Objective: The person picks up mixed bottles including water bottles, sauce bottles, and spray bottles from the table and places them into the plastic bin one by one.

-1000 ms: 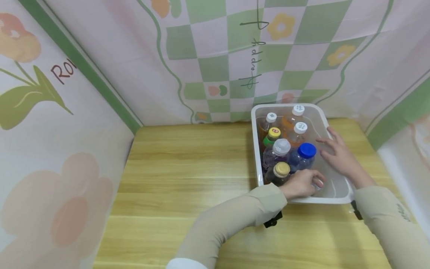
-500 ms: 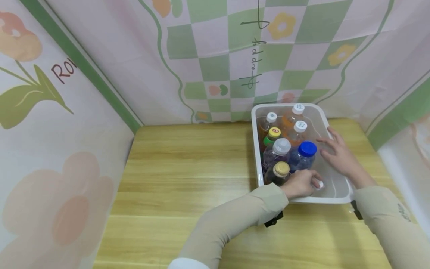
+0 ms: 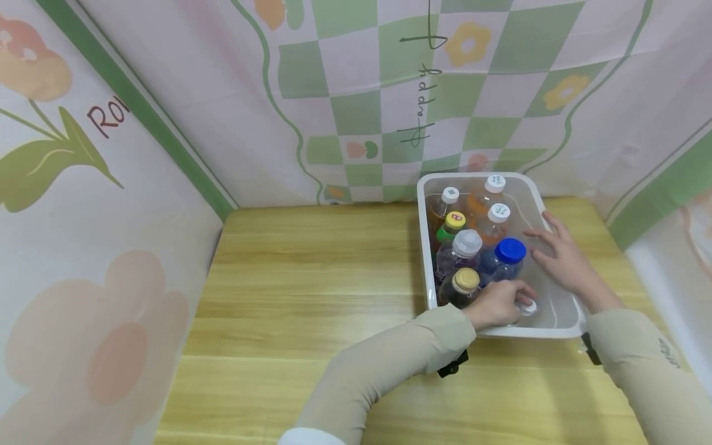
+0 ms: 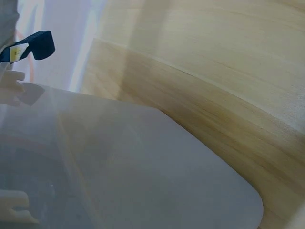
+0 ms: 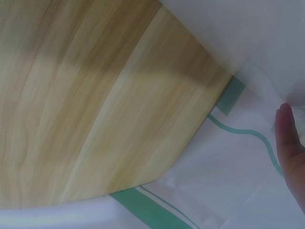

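Observation:
My left hand (image 3: 500,303) reaches into the near end of the white plastic tub (image 3: 559,331). Its bent fingers hold a bottle with a white cap (image 3: 526,308), whose body is mostly hidden by the hand. My right hand (image 3: 564,262) lies over the tub's right rim with its fingers extended, holding nothing. Beside the left hand stand a bottle with a tan cap (image 3: 466,279) and one with a blue cap (image 3: 510,250). A bottle with a grey-white cap (image 3: 467,243) is behind the tan one. The left wrist view shows mostly the tub wall (image 4: 157,157).
Farther back in the tub are a yellow-capped bottle (image 3: 455,220) and several white-capped bottles (image 3: 499,213). The tub stands at the right of the wooden table (image 3: 311,290), near the patterned cloth backdrop (image 3: 356,80). Another cloth wall (image 3: 100,247) rises at the left.
The white cap by my left fingers has come more into view. The left hand shifts only very slightly; the right hand stays in place.

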Tool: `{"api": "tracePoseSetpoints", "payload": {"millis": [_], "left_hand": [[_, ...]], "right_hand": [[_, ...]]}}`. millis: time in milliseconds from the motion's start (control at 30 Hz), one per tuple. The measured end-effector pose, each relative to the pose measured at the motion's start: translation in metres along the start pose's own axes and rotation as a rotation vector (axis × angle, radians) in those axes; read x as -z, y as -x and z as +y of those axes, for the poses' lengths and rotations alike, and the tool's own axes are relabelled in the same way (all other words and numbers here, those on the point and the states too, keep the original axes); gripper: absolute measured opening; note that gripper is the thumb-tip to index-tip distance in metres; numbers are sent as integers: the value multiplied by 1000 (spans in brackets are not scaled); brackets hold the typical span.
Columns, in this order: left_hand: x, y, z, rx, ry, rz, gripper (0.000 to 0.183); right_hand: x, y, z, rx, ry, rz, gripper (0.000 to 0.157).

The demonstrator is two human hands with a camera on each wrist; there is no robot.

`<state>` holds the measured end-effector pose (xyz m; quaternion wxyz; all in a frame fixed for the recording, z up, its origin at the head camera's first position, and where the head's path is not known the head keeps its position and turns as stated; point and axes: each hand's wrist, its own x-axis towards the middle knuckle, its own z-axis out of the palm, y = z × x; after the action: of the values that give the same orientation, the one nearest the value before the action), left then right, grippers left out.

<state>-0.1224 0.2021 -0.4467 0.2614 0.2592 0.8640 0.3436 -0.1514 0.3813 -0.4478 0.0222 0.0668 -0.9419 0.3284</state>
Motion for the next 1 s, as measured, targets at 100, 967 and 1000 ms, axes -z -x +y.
{"api": "tracePoseSetpoints", "payload": {"millis": [100,967,1000], "left_hand": [[0,0,1,-16,9,9,42],[18,26,31,-386,52,3,43],[20,29,34,-399,43,12,41]], "right_hand": [[0,0,0,0,0,-3,40],[1,5,1,32,-105,133,47],[1,6,1,12,-127,135,49]]}}
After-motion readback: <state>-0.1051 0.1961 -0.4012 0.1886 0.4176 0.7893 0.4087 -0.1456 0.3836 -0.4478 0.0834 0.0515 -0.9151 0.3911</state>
